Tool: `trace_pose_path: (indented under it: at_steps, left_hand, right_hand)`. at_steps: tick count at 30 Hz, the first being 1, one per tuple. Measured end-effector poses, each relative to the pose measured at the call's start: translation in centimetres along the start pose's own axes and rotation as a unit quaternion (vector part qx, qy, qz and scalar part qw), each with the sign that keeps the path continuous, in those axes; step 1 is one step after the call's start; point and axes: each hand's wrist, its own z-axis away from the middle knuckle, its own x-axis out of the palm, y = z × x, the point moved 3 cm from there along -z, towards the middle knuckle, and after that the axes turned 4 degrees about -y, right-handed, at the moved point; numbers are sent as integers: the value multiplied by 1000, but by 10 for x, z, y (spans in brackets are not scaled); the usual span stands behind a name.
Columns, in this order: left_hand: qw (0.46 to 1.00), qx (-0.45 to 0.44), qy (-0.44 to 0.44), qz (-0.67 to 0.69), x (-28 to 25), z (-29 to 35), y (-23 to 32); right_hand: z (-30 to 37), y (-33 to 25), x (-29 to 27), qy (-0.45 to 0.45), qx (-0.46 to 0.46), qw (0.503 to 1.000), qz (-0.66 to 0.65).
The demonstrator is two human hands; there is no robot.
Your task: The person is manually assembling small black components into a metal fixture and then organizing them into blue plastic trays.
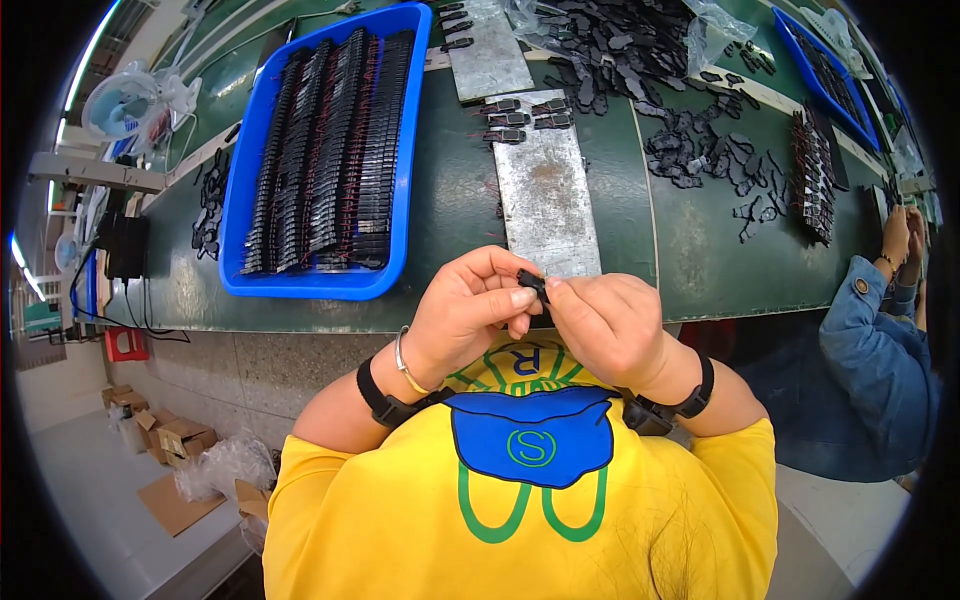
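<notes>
1. Left hand [470, 305] and right hand [612, 325] pinch one small black part [533, 286] above the counter's [455, 225] near side, by the metal plate [550, 215].
2. Step: apparently adjusting it by fingertip.
3. Next move likely calls for steady, careful pinches.

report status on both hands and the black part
Left hand, right hand: both pinching black part. Metal plate beyond, black pieces toward far end. No visible obstruction.

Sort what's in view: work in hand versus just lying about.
Likely in use:
- small black part, pinched by left hand and right hand
- nearest metal plate
- loaded blue tray at left

Likely just lying about:
- cardboard boxes on floor
- clear plastic beside them
</notes>
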Motion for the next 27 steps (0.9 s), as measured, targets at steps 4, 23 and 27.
trace_pose_path:
  at_steps: [4,23,27]
  left_hand:
    - [1000,16,1,8,-1,0,-1]
    - [997,22,66,-33,9,-2,1]
    - [996,18,77,-47,15,-4,2]
  right_hand:
    - [-4,-1,0,-22,-2,1000,0]
    - [-10,1,3,-44,8,999,14]
    - [-10,3,4,-44,16,999,20]
